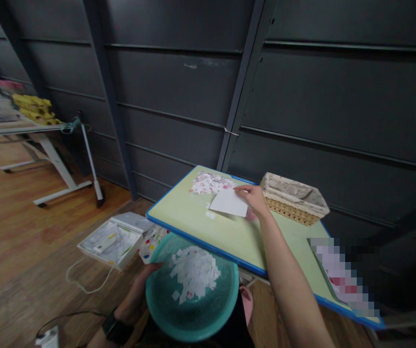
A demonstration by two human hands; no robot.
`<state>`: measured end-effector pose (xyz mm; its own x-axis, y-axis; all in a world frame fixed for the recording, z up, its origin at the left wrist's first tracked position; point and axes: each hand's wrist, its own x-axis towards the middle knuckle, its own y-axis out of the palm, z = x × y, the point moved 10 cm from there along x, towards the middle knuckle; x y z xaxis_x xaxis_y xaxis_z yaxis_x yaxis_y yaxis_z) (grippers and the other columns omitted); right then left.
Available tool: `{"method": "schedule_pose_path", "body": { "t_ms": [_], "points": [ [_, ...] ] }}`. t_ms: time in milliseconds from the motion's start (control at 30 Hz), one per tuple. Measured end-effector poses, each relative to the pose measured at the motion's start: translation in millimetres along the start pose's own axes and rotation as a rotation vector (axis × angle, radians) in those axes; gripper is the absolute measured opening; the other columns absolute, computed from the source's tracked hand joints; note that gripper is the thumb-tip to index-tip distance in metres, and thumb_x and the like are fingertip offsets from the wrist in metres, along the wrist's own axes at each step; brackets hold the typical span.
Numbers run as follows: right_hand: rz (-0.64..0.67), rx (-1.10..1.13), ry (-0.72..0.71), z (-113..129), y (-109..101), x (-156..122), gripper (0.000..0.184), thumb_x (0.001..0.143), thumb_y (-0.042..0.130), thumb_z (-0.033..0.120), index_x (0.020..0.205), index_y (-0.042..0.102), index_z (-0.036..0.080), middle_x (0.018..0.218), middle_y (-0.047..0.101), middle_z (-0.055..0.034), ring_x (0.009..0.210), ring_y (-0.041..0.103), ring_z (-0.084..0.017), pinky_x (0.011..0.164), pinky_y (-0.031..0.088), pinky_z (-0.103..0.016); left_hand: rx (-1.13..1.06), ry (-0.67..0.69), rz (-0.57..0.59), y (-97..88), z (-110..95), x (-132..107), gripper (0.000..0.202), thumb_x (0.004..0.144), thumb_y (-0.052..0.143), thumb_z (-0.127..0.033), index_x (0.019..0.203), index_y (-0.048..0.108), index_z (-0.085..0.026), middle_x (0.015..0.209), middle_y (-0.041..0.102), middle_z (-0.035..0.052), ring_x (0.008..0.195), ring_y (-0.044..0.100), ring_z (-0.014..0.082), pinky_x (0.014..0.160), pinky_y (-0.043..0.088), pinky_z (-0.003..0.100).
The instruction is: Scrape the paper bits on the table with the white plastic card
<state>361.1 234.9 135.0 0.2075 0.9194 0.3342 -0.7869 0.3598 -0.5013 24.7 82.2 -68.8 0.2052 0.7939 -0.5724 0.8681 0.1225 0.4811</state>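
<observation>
My right hand (253,197) reaches over a pale green table with a blue edge (193,232) and pinches a white sheet of paper (229,202), held flat just above the tabletop. Beyond the sheet lies a heap of small white and pink paper scraps (211,183), with a few loose scraps (210,214) beside it. My left hand (146,275) grips the left rim of a teal plastic basin (193,309), held below the table's near edge. A pile of paper scraps (194,273) lies in the basin.
A wicker basket with cloth lining (293,197) stands at the table's far right. A blurred-out sheet (342,275) lies at its right end. On the wooden floor sit a white open box (110,240) and a cable. A white-legged table with yellow items (36,110) stands far left.
</observation>
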Motion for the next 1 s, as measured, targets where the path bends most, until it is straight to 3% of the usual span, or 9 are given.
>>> {"method": "schedule_pose_path", "body": {
  "t_ms": [100, 233, 367, 500, 633, 733, 867, 1000],
  "points": [
    [-0.029, -0.031, -0.015, 1, -1, 0, 0.035, 0.066, 0.054, 0.032, 0.084, 0.074, 0.011, 0.082, 0.072, -0.0098, 0.068, 0.060, -0.019, 0.058, 0.041, -0.026, 0.051, -0.006, 0.029, 2.5, -1, -1, 0.040, 0.074, 0.065, -0.031, 0.109, 0.060, -0.010, 0.079, 0.078, 0.0081, 0.066, 0.071, 0.0235, 0.067, 0.057, 0.036],
    [0.037, -0.021, 0.012, -2, 5, 1, 0.034, 0.063, 0.056, 0.031, 0.082, 0.075, 0.011, 0.079, 0.072, -0.0093, 0.066, 0.059, -0.019, 0.056, 0.040, -0.026, 0.070, 0.039, 0.021, 0.4, -5, 0, 0.045, 0.074, 0.065, -0.032, 0.114, 0.058, -0.014, 0.081, 0.078, 0.0066, 0.071, 0.072, 0.0236, 0.073, 0.056, 0.036],
    [0.017, -0.003, 0.023, -2, 0, 1, 0.036, 0.062, 0.056, 0.032, 0.082, 0.074, 0.009, 0.077, 0.071, -0.0098, 0.061, 0.056, -0.017, 0.051, 0.036, -0.025, 0.068, 0.023, 0.019, 2.8, -5, -4, 0.036, 0.074, 0.065, -0.032, 0.103, 0.063, -0.011, 0.077, 0.078, 0.0072, 0.068, 0.071, 0.0242, 0.067, 0.055, 0.034],
    [0.115, 0.053, 0.046, -3, 5, -2, 0.034, 0.059, 0.058, 0.031, 0.079, 0.074, 0.009, 0.070, 0.070, -0.0085, 0.057, 0.054, -0.016, 0.050, 0.035, -0.025, 0.080, 0.019, 0.003, 6.9, -9, -10, 0.028, 0.075, 0.063, -0.028, 0.098, 0.064, -0.013, 0.075, 0.077, 0.0026, 0.075, 0.071, 0.0261, 0.071, 0.054, 0.033],
    [0.083, 0.080, 0.063, -1, -1, -3, 0.034, 0.057, 0.060, 0.031, 0.078, 0.074, 0.008, 0.069, 0.069, -0.0085, 0.056, 0.053, -0.016, 0.051, 0.036, -0.025, 0.072, 0.036, 0.011, 8.2, -9, -9, 0.023, 0.074, 0.064, -0.028, 0.093, 0.064, -0.014, 0.072, 0.077, 0.0030, 0.063, 0.069, 0.0219, 0.065, 0.054, 0.032],
    [0.088, 0.062, 0.062, 2, -2, -5, 0.032, 0.057, 0.060, 0.031, 0.075, 0.074, 0.009, 0.069, 0.070, -0.0083, 0.058, 0.055, -0.016, 0.050, 0.036, -0.025, 0.069, 0.043, 0.015, 7.4, -9, -8, 0.025, 0.074, 0.064, -0.029, 0.094, 0.064, -0.014, 0.074, 0.077, 0.0041, 0.065, 0.070, 0.0221, 0.064, 0.054, 0.032],
    [0.213, 0.080, 0.088, 1, 8, -9, 0.027, 0.058, 0.062, 0.030, 0.073, 0.074, 0.011, 0.065, 0.069, -0.0064, 0.055, 0.055, -0.015, 0.048, 0.035, -0.023, 0.102, 0.037, 0.000, 7.2, -10, -11, 0.024, 0.076, 0.062, -0.029, 0.093, 0.065, -0.013, 0.070, 0.076, 0.0036, 0.064, 0.070, 0.0221, 0.064, 0.054, 0.031],
    [0.224, 0.153, 0.117, -5, 5, -9, 0.030, 0.057, 0.064, 0.031, 0.076, 0.073, 0.010, 0.063, 0.068, -0.0057, 0.051, 0.053, -0.014, 0.046, 0.034, -0.023, 0.096, 0.050, 0.007, 8.8, -13, -13, 0.033, 0.075, 0.062, -0.030, 0.103, 0.063, -0.012, 0.073, 0.077, 0.0031, 0.065, 0.070, 0.0233, 0.067, 0.054, 0.032]
  ]
}}
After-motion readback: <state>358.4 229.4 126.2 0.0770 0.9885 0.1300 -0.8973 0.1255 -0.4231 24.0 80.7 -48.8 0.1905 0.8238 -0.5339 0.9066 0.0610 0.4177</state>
